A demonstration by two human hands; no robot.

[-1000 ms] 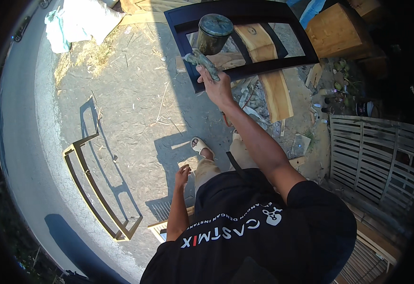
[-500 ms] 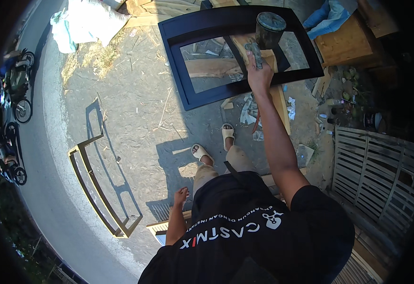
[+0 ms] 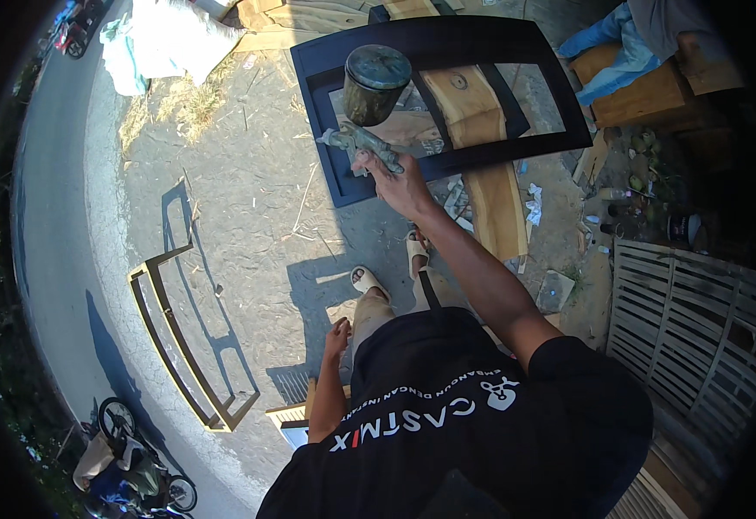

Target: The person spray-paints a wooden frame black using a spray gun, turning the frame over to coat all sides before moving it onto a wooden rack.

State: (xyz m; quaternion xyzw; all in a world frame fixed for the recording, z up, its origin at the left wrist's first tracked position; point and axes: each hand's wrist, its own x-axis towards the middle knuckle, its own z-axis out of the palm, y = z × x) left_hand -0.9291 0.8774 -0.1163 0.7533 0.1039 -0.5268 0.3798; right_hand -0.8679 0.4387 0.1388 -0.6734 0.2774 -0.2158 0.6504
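Note:
My right hand (image 3: pixel 398 183) grips a paint-stained spray gun (image 3: pixel 369 149), its fingers wrapped round the handle. A dark cylindrical cup with a lid (image 3: pixel 369 95) sits on top of the gun. Gun and cup are over the left part of a black curved frame (image 3: pixel 516 149), which has a crossbar and open panels. Whether the gun touches the frame cannot be told. Low beside my left thigh, my left hand (image 3: pixel 337 336) hangs with curled fingers and nothing visible in them.
Wooden planks (image 3: pixel 495 208) lie under the black frame. On the ground to the left lies a narrow unpainted frame (image 3: pixel 179 350). A slatted bamboo panel (image 3: pixel 689 311) leans at right. White sacks (image 3: pixel 166 52) sit far left, and a motorcycle (image 3: pixel 136 467) is on the road.
My right hand has swept the spray gun leftward, from the frame's right half to its left end. My left hand has risen slightly. The motorcycles on the road have changed position.

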